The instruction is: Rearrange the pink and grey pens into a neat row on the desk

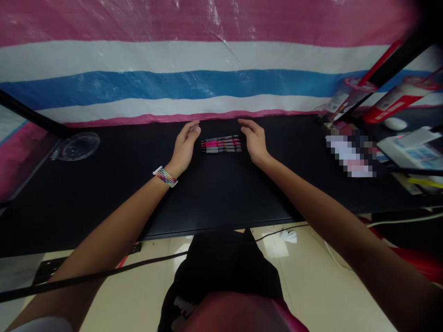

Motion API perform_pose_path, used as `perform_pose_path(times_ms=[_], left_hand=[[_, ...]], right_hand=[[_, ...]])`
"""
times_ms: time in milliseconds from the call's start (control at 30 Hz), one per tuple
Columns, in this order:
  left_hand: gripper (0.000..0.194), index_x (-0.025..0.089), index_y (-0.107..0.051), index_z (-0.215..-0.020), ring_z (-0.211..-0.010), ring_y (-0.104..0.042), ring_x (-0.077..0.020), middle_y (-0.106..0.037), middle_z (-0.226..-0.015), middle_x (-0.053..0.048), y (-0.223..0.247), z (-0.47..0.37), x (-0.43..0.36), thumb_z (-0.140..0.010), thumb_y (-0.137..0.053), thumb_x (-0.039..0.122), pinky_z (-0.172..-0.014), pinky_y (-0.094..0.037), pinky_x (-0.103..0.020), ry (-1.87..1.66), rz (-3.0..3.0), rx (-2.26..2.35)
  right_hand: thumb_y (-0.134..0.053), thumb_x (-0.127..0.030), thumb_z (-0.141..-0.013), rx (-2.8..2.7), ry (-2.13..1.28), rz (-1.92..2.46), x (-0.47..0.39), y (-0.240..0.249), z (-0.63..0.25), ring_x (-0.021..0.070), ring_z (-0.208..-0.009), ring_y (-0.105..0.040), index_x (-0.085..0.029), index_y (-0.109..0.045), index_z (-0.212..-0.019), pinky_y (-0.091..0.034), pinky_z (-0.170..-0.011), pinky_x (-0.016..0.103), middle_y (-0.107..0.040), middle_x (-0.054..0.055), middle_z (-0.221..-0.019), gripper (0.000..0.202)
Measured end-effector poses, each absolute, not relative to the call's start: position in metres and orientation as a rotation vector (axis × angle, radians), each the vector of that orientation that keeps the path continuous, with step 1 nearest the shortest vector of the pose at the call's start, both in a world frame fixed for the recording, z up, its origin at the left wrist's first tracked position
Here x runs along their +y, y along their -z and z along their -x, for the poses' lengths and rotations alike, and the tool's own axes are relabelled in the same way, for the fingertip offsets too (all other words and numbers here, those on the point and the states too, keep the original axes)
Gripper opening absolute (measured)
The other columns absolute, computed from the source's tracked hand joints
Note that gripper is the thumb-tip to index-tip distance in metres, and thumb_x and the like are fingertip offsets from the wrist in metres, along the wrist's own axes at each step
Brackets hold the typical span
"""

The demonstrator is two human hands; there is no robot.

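Across the middle of a black counter [221, 189], a small stack-like row of slim pens [221, 144], pink, red, grey and black, lying crosswise and close together. Just beside the row, on its left, the left hand [184, 146], half open with fingers gently curved, palm turned inward, holding nothing; on its other side, the right hand [255, 142], likewise loosely open and empty, facing inward. Around the left wrist, a multicolored woven band [165, 176]. Toward the far left, a clear round plastic piece [80, 146]. At right, two cups with red straws, one [349, 99] behind a pixelated item [351, 157]. Behind everything, a pink, white and blue striped sheet [214, 83].
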State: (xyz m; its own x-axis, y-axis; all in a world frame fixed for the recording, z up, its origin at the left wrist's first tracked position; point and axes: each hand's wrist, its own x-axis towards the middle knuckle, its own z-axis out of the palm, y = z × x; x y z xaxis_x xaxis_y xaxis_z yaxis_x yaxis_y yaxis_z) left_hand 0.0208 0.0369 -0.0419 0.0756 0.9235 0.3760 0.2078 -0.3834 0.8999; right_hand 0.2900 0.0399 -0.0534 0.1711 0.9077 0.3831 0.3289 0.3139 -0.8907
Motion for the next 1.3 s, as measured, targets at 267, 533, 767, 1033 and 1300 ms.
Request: perform_pose_path(times_ms=[267,533,767,1033,1300], left_hand=[[0.055,0.031,-0.068,-0.147,-0.168,-0.049,-0.0277,-0.062,-0.17,-0.008,0.05,-0.045,0.032,-0.11,-0.057,0.07,-0.138,-0.041,-0.047,-1.304,-1.515,0.995],[0.045,0.03,-0.074,-0.138,-0.161,-0.056,-0.0279,-0.069,-0.161,-0.007,0.034,-0.045,-0.011,-0.114,-0.051,0.061,-0.137,-0.044,-0.047,-1.295,-1.529,0.995],[0.034,0.029,-0.079,-0.121,-0.163,-0.056,-0.0266,-0.077,-0.15,-0.005,0.036,-0.05,-0.025,-0.114,-0.055,0.052,-0.144,-0.034,-0.05,-1.347,-1.504,1.014],[0.038,0.029,-0.078,-0.125,-0.162,-0.056,-0.0301,-0.072,-0.157,-0.008,0.027,-0.036,-0.015,-0.115,-0.057,0.059,-0.143,-0.032,-0.053,-1.28,-1.765,1.18],[0.035,0.028,-0.076,-0.117,-0.156,-0.061,-0.0292,-0.075,-0.148,-0.009,0.027,-0.033,-0.012,-0.116,-0.056,0.057,-0.14,-0.037,-0.052,-1.291,-1.823,1.175]], right_hand=[[-0.056,-0.019,-0.086,-1.312,-0.862,1.146,0.028,0.05,-0.268,0.027,-0.145,-0.069,-0.023,-0.081,-0.133,-0.045,-0.134,0.052,-0.08,0.007,-0.148,0.054],[-0.054,-0.018,-0.088,-1.264,-0.958,1.135,-0.012,0.045,-0.264,0.0287,-0.156,-0.062,-0.024,-0.084,-0.127,-0.046,-0.132,0.052,-0.078,0.008,-0.152,0.05],[-0.059,-0.018,-0.09,-1.406,-0.797,1.188,-0.035,0.029,-0.265,0.0329,-0.15,-0.064,-0.028,-0.082,-0.116,-0.048,-0.126,0.057,-0.079,0.008,-0.142,0.036],[-0.066,-0.026,-0.105,-2.14,-0.089,0.965,-0.06,0.01,-0.255,0.0373,-0.118,-0.061,-0.026,-0.08,-0.098,-0.05,-0.1,0.058,-0.074,0.014,-0.121,0.016],[-0.064,-0.025,-0.108,-2.348,-0.016,0.794,-0.06,0.014,-0.255,0.0364,-0.114,-0.06,-0.022,-0.082,-0.101,-0.049,-0.091,0.054,-0.074,0.015,-0.118,0.02]])
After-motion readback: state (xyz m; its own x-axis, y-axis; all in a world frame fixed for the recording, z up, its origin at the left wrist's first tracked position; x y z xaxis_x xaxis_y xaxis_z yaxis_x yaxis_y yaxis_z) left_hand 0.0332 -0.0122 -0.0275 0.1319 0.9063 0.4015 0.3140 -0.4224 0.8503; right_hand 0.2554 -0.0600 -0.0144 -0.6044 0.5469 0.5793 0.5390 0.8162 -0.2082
